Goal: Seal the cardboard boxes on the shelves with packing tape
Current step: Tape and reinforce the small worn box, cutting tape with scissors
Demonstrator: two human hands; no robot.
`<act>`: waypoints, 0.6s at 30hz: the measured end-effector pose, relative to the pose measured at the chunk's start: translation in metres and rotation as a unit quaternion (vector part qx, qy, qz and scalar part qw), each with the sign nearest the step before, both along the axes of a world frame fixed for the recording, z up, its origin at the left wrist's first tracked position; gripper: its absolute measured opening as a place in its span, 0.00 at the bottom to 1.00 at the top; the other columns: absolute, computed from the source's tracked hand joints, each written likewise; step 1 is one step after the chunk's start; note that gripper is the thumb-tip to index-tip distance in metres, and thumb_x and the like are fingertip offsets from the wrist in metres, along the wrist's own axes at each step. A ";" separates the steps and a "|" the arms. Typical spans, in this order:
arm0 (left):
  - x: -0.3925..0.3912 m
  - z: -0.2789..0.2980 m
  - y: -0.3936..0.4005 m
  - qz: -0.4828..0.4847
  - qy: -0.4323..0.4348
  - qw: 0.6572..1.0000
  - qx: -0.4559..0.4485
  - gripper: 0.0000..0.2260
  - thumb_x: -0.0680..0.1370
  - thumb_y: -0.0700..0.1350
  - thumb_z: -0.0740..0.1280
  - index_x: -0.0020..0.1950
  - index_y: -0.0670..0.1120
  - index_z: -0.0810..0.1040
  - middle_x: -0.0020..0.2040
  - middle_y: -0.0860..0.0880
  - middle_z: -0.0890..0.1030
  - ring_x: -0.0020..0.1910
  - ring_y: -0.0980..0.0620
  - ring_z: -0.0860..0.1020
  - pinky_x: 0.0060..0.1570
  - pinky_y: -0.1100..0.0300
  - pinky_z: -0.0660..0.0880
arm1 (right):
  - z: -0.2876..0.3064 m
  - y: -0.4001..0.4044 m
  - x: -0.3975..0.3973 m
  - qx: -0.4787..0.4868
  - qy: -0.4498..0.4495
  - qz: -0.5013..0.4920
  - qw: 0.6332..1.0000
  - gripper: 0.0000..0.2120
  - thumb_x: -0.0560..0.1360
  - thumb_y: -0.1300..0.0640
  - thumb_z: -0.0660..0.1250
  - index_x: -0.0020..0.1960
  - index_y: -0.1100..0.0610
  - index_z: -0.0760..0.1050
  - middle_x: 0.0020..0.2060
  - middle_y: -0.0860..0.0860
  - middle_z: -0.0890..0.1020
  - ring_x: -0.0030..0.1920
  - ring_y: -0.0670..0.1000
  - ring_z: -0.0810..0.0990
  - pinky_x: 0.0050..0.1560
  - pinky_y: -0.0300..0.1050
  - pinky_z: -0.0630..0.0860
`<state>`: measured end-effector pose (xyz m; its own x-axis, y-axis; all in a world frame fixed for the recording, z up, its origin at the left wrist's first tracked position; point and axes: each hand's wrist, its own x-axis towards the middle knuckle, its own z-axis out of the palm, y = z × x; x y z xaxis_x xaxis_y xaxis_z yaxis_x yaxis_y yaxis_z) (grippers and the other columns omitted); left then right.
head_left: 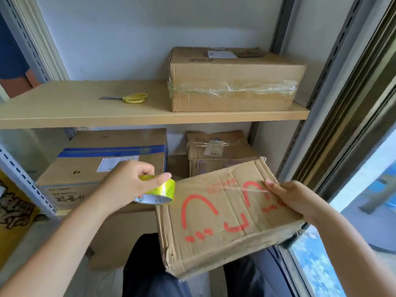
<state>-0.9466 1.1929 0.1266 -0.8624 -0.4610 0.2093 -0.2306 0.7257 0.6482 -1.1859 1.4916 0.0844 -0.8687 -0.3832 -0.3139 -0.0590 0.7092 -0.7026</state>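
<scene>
A worn cardboard box (222,219) with red markings lies tilted across my lap below the shelves. My left hand (130,185) grips a roll of clear packing tape (159,192) with a yellow-green core at the box's left top edge. A strip of clear tape stretches from the roll across the box top to its right side. My right hand (293,200) holds the box's right edge, fingers pressing the tape end down.
Yellow-handled scissors (128,97) lie on the upper wooden shelf (85,116), beside a box (233,80) wrapped in clear tape. Two more boxes (102,166) (216,153) stand on the lower shelf. A window frame (334,125) runs down the right.
</scene>
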 end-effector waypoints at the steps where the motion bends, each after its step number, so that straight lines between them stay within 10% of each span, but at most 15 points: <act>1: 0.006 -0.004 -0.001 0.005 -0.031 0.999 -0.020 0.26 0.75 0.62 0.69 0.29 0.47 0.63 0.25 0.53 0.59 0.23 0.57 0.64 0.30 0.60 0.60 | 0.000 -0.007 -0.001 0.004 -0.005 0.003 1.000 0.28 0.69 0.29 0.64 0.38 0.54 0.84 0.31 0.50 0.85 0.37 0.53 0.85 0.42 0.43 0.79; 5: 0.042 -0.036 -0.029 0.079 -0.108 0.986 -0.095 0.31 0.69 0.72 0.64 0.29 0.47 0.58 0.27 0.50 0.55 0.27 0.53 0.57 0.34 0.56 0.55 | -0.010 -0.034 -0.019 0.035 0.003 0.025 0.999 0.27 0.72 0.30 0.63 0.42 0.54 0.84 0.36 0.52 0.86 0.39 0.54 0.85 0.45 0.44 0.79; 10: 0.055 -0.072 -0.042 0.143 -0.157 0.974 -0.079 0.29 0.74 0.60 0.71 0.28 0.47 0.56 0.29 0.49 0.55 0.28 0.51 0.56 0.33 0.54 0.52 | -0.015 -0.038 -0.038 0.053 0.007 0.023 0.998 0.31 0.71 0.29 0.62 0.45 0.56 0.84 0.40 0.54 0.86 0.41 0.56 0.85 0.53 0.48 0.80; 18: 0.000 -0.144 -0.009 0.148 -0.037 0.970 0.189 0.22 0.78 0.36 0.67 0.25 0.47 0.69 0.21 0.55 0.67 0.26 0.58 0.65 0.30 0.60 0.62 | -0.025 -0.034 -0.037 -0.002 -0.072 -0.010 0.997 0.31 0.67 0.28 0.66 0.47 0.56 0.84 0.38 0.53 0.87 0.42 0.56 0.86 0.53 0.54 0.82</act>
<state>-0.9468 1.1843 -0.0173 -0.6864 -0.7229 -0.0793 -0.4483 0.3347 0.8289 -1.2229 1.4579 0.0592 -0.8223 -0.3677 -0.4343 0.0568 0.7065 -0.7055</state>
